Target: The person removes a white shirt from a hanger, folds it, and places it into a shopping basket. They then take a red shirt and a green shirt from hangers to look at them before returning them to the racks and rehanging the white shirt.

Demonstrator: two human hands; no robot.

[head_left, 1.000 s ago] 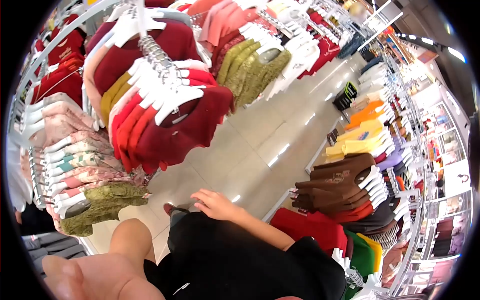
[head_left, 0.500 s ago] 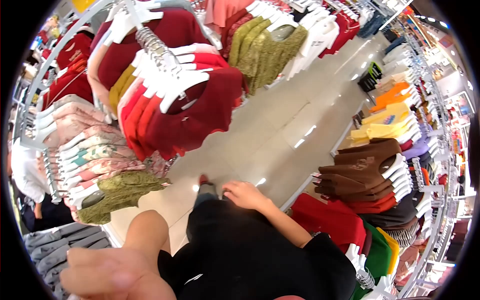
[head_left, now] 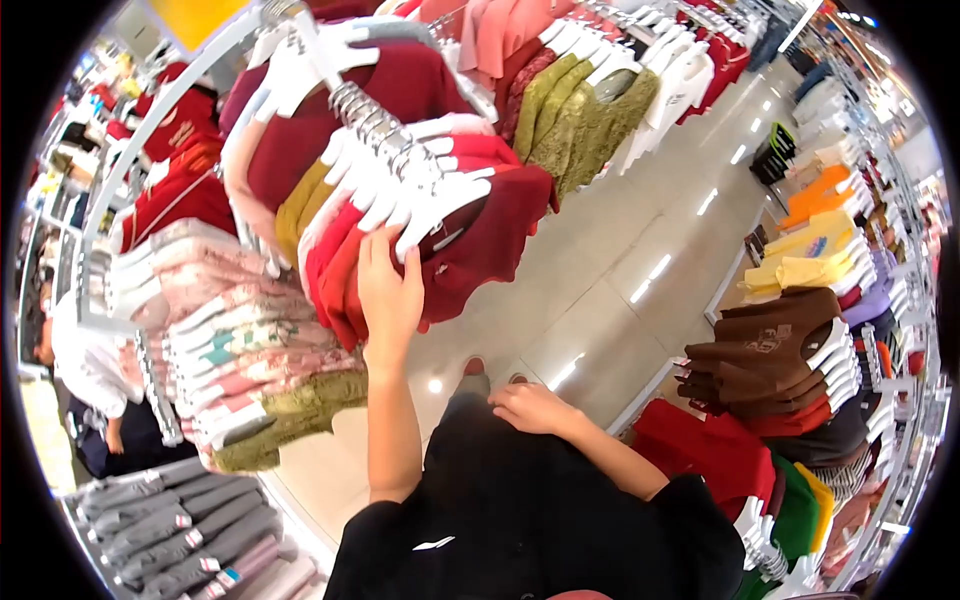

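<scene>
The left hand (head_left: 391, 290) has risen to the red tops (head_left: 482, 250), its grip slightly open against them.

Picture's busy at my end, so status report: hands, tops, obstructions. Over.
Left hand on the red tops, grip unclear. Right hand low, by the black shirt. White hangers crowded close beside the left fingertips.

Cannot see the palm of the left hand (head_left: 390, 290), turned away just left of the dark red top (head_left: 475, 250). Cannot read the print on the white shirt (head_left: 685, 85), too small, above right of that top. Above left of it, can see only part of the yellow sign (head_left: 195, 18), cut off by the picture's edge. Farther left, can see only part of a person in white (head_left: 90, 360).
</scene>
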